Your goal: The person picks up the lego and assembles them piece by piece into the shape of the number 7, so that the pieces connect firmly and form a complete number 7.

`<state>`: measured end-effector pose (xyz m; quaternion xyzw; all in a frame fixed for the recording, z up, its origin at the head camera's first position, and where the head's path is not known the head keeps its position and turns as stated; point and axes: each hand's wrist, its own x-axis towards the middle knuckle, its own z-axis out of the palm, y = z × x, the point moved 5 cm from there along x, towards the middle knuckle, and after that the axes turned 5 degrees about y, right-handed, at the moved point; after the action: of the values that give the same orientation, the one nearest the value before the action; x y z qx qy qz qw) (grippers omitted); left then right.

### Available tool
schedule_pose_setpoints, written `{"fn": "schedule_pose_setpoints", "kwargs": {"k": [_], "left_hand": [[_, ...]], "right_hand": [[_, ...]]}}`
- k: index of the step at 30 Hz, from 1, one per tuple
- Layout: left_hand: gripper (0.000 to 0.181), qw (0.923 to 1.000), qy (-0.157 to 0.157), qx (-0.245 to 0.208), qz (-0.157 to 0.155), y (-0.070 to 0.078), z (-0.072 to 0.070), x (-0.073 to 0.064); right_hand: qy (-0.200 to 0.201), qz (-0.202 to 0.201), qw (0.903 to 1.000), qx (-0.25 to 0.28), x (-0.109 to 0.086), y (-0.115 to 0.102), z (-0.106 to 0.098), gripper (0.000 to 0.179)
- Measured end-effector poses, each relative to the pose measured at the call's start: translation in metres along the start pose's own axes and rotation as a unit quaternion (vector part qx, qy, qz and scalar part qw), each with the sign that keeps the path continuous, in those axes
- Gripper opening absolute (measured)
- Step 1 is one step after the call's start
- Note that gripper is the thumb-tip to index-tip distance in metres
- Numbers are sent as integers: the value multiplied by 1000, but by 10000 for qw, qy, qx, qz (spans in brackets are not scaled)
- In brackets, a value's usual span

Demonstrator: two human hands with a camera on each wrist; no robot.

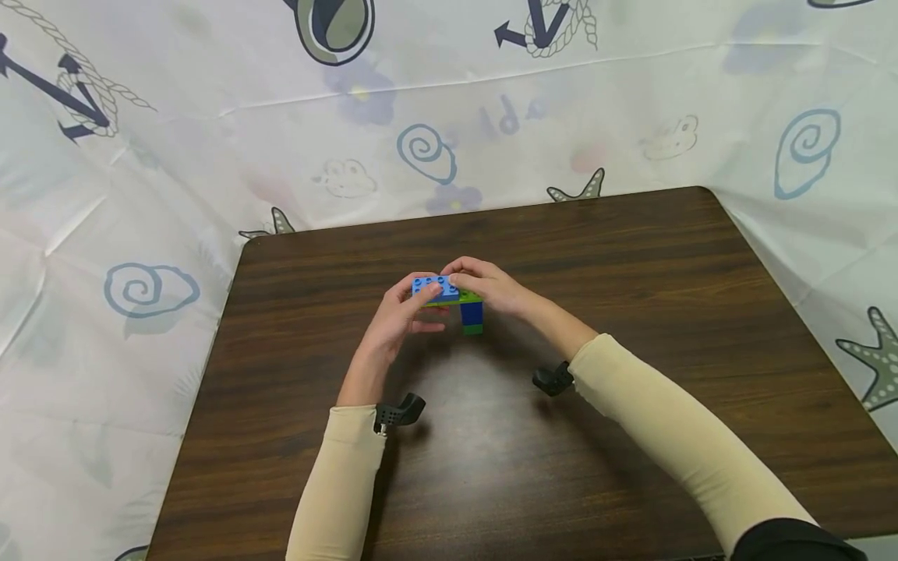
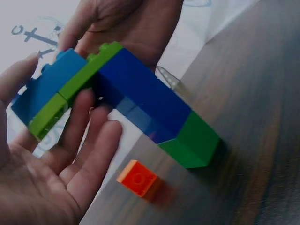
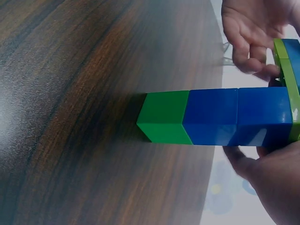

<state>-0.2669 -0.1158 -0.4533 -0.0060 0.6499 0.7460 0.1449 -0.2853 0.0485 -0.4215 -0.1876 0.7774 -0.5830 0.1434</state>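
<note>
A toy-brick structure stands on the table: a green brick at the bottom, two dark blue bricks above it, and lime green pieces across the top, overhanging to the left. A light blue brick sits on that overhang. My left hand pinches the overhang, thumb on the light blue brick and fingers below. From the right, my right hand grips the top, its thumb by the light blue brick's edge and other fingers behind; part of its grip is hidden.
An orange brick lies on the brown wood-grain table near the column's foot, hidden in the head view. A printed white curtain hangs close behind the table's far edge.
</note>
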Motion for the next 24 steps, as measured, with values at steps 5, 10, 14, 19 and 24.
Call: {"fn": "schedule_pose_setpoints", "kwargs": {"k": [5,10,14,19,24], "left_hand": [[35,9995,158,-146,215,-10,3,4],[40,9980,294,-432,351,-19,10,5],[38,9958,284,-701,520,-23,14,6],[39,9932,117,-921,706,-26,15,7],[42,9923,23,-1020,700,-30,17,7]], "right_hand": [[49,-43,9999,111,-1,2,-1,27],[123,36,9993,349,-3,7,-3,30],[341,419,9954,786,-3,19,-5,41],[920,633,9915,668,-2,37,-13,46],[993,321,9916,-770,4,59,-16,32]]}}
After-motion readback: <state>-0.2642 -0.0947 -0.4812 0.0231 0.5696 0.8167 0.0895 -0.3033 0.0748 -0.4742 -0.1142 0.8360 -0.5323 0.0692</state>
